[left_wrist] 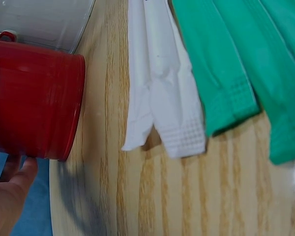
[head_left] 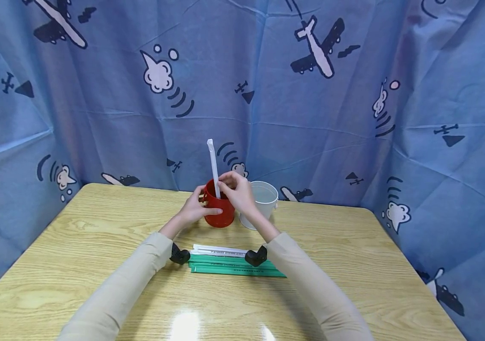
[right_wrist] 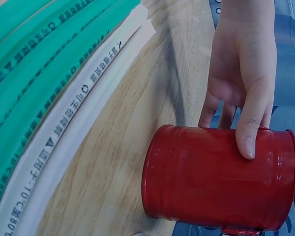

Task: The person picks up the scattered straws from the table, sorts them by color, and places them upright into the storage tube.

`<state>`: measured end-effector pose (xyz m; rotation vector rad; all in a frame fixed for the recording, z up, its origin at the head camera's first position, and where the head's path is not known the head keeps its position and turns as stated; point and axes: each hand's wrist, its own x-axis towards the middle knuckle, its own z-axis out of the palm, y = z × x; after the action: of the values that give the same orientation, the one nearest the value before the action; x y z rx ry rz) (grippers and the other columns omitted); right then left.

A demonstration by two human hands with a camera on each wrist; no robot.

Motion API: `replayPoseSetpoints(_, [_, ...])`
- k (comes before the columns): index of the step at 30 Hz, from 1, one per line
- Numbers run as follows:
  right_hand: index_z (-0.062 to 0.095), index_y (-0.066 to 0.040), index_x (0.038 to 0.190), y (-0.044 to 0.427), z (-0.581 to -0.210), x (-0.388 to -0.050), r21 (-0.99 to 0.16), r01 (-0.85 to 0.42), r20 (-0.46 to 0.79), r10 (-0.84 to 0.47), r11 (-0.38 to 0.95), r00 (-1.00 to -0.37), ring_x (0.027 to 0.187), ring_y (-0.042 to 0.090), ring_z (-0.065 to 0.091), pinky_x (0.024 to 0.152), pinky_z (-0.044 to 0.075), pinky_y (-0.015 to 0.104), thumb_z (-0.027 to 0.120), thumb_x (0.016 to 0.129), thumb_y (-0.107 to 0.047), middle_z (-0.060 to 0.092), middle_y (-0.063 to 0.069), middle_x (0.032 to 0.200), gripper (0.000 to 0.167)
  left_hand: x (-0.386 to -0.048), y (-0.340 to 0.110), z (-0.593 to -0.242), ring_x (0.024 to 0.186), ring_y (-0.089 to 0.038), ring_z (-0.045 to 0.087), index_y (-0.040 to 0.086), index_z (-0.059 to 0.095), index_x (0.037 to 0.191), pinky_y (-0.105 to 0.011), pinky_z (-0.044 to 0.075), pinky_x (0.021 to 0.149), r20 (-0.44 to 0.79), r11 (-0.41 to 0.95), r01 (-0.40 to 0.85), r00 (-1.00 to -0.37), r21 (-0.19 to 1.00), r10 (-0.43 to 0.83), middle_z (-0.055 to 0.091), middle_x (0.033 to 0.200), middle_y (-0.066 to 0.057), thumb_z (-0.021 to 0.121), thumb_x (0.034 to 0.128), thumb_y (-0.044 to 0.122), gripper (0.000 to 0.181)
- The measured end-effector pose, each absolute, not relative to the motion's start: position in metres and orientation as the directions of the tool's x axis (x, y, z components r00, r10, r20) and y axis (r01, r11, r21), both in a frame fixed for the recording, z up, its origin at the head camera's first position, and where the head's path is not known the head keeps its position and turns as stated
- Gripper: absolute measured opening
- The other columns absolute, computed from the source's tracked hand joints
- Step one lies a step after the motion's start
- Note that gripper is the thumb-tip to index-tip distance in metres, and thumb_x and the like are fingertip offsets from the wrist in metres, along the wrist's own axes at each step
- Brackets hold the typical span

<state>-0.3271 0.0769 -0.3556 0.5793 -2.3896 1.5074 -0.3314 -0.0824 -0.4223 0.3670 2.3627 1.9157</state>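
Centre of the head view: the left hand [head_left: 193,207] grips a red bucket [head_left: 219,219], thumb across its wall; the right hand [head_left: 241,193] pinches a wrapped straw [head_left: 214,163] upright, slightly tilted, in the mouth. Just right, a white bucket [head_left: 269,209]. Lower centre: white straws [head_left: 221,251] and green straws [head_left: 233,266], side by side on the tabletop [head_left: 353,270].

You can pass along the table [head_left: 344,265] on the left or right; a free strip also runs between the red bucket [head_left: 219,219] and the wrapped straws [head_left: 231,266]; your left hand [head_left: 195,207] blocks the red bucket's left side; your right hand [head_left: 239,190] and an upright straw [head_left: 214,166] crowd its mouth; your right arm [head_left: 308,284] crosses before the neighbouring white bucket [head_left: 267,208]; the curtain [head_left: 208,104] closes off the far edge.
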Motion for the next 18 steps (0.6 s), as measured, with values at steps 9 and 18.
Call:
replayPoseSetpoints(9, [0.066, -0.001, 0.101, 0.0748, -0.3603, -0.3291, -0.791, -0.449, 0.406, -0.193, 0.415, -0.893, 0.073, 0.017, 0.063, 0.066, 0.053, 0.018, 0.067, 0.089, -0.009, 0.07, 0.016, 0.091, 0.014, -0.332, -0.0824, -0.4236, 0.134, -0.037, 0.038, 0.008, 0.025, 0.145, -0.052, 0.039, 0.109, 0.08, 0.193, 0.126, -0.97, 0.973, 0.229, 0.033, 0.149, -0.014, 0.077, 0.0804, 0.013, 0.083])
replayPoseSetpoints(18, [0.067, -0.002, 0.102, 0.0744, -0.3589, -0.3287, -0.783, -0.442, 0.408, -0.174, 0.439, -0.896, 0.078, 0.02, 0.064, 0.07, 0.053, 0.02, 0.066, 0.09, -0.008, 0.07, 0.014, 0.093, 0.014, -0.3328, -0.0818, -0.4216, 0.133, -0.039, 0.04, 0.009, 0.025, 0.146, -0.052, 0.041, 0.106, 0.069, 0.195, 0.114, -0.973, 0.974, 0.22, 0.033, 0.149, -0.015, 0.077, 0.08, 0.011, 0.084])
